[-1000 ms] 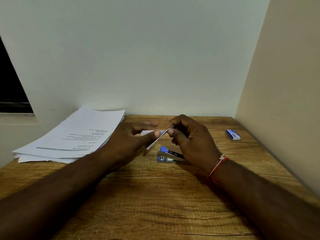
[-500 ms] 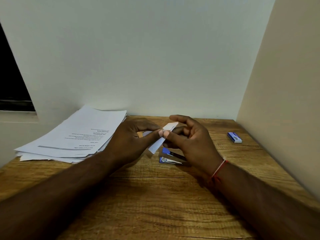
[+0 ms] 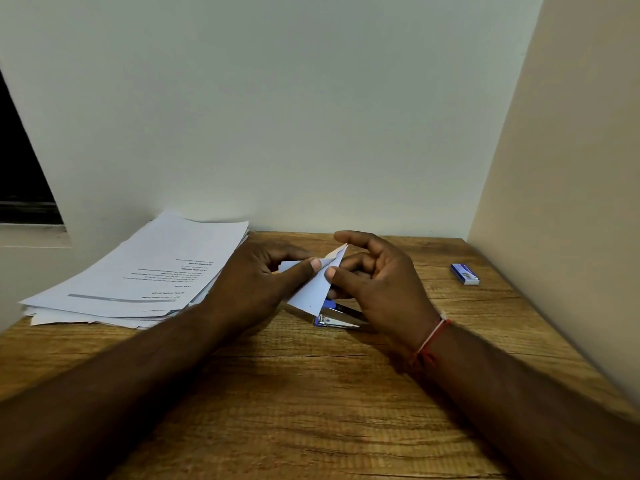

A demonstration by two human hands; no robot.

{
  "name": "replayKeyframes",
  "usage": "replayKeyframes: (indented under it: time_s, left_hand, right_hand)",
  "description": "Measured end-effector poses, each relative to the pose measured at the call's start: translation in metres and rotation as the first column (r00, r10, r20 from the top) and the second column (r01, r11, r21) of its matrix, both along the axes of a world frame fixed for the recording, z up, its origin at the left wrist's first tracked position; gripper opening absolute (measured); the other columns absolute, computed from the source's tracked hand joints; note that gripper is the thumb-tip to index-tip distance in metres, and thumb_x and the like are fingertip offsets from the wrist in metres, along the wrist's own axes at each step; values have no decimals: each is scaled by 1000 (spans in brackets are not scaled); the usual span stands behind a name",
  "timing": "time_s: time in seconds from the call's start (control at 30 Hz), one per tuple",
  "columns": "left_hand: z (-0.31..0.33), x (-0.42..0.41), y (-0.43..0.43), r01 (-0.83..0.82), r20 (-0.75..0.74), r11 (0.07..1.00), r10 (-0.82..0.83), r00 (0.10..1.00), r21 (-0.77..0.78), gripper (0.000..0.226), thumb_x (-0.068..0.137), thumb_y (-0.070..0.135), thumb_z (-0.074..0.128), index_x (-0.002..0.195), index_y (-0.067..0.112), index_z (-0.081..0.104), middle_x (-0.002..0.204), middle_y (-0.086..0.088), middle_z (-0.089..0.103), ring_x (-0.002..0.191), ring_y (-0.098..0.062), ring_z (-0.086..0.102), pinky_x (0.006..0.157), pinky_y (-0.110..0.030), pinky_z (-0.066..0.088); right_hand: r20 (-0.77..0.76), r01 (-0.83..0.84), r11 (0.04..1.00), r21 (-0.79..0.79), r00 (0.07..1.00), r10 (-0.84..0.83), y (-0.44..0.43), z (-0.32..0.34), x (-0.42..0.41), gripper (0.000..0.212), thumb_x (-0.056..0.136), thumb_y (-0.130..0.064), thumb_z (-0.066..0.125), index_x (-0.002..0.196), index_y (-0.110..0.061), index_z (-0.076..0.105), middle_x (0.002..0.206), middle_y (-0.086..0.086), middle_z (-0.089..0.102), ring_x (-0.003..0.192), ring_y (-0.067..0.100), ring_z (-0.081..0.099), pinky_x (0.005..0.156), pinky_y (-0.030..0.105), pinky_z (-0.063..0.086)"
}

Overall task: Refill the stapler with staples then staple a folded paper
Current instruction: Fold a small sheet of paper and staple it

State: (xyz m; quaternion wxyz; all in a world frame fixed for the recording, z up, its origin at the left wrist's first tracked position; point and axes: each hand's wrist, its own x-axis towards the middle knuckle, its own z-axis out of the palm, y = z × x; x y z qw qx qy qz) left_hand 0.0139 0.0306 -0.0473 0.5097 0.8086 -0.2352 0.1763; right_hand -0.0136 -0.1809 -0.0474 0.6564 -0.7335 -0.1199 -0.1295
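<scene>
White folded paper (image 3: 317,284), pinched by both hands (left hand (image 3: 258,284), right hand (image 3: 379,284)), now hangs lower over the stapler (image 3: 337,317).

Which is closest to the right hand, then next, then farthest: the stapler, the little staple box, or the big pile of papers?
From the right hand, in the head view:
1. Stapler: right under the hand, on the table.
2. Staple box: off to its right, near the side wall.
3. Pile of papers: far left, past the left hand.
</scene>
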Motion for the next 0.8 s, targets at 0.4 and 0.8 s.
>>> replayKeyframes:
  time_s: [0.4,0.8]
  left_hand:
    - [0,-2,-1,22,-20,998,-23,1000,-66,11,98,34,81,97,44,85,92,25,83,81,6,74,64,-8,48]
    - [-2,2,0,-59,84,997,54,995,56,6,98,33,84,97,36,89,89,32,80,90,10,75,72,0,44]
  right_hand:
    - [25,9,1000,22,1000,-10,0,-2,2,50,97,1,79,141,-20,66,88,15,80,85,28,84,82,39,69]
    - [-45,-32,982,184,998,41,-4,2,1,18,101,-7,76,119,-6,77,97,23,81,94,43,81,85,50,69]
